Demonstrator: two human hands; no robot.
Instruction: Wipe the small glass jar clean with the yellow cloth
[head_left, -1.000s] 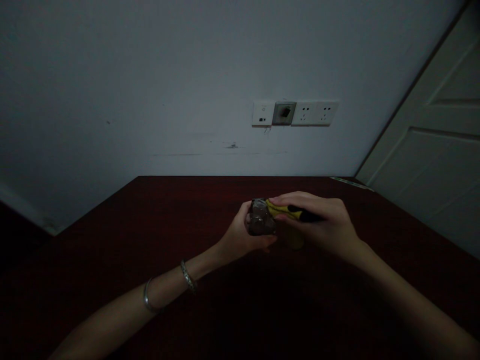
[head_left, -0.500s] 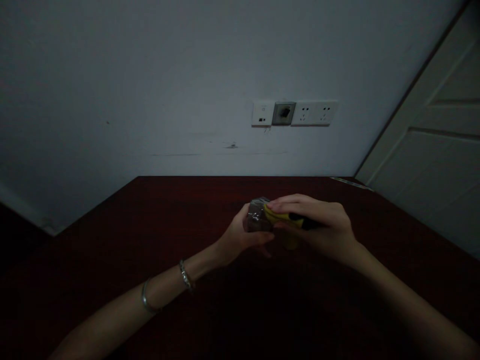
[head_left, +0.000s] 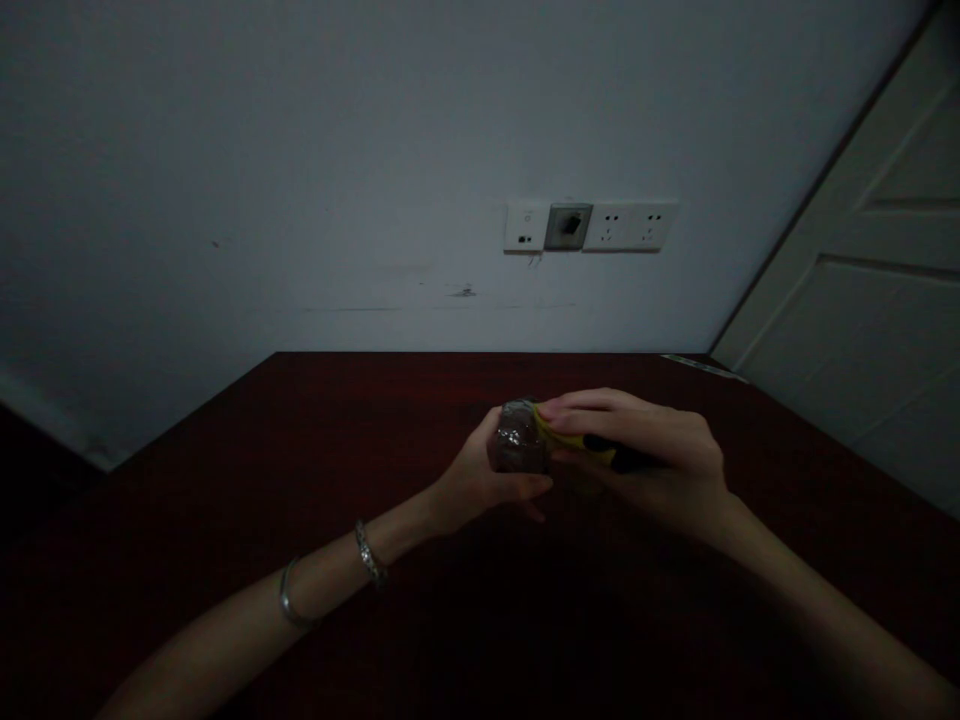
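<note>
My left hand (head_left: 491,475) is wrapped round a clear, shiny, roundish object (head_left: 517,437) that looks like a small glass. Its thumb lies along the near side. Pressed to the glass's right side is a yellow and black piece (head_left: 562,436), perhaps a cloth, which my right hand (head_left: 656,450) pinches between fingers and thumb. Much of this piece is hidden by the fingers, and the dim light blurs its kind. Both hands are above the dark red table (head_left: 390,400).
Behind the table stands a pale wall (head_left: 360,180) with a row of sockets (head_left: 630,228) and a grey plate (head_left: 568,228). A white panelled door (head_left: 885,270) is at the right. A thin strip (head_left: 701,367) lies by the table's far right corner.
My right hand has shifted slightly to the right with the yellow and black piece, uncovering more of the glass. The left hand stays almost in place.
</note>
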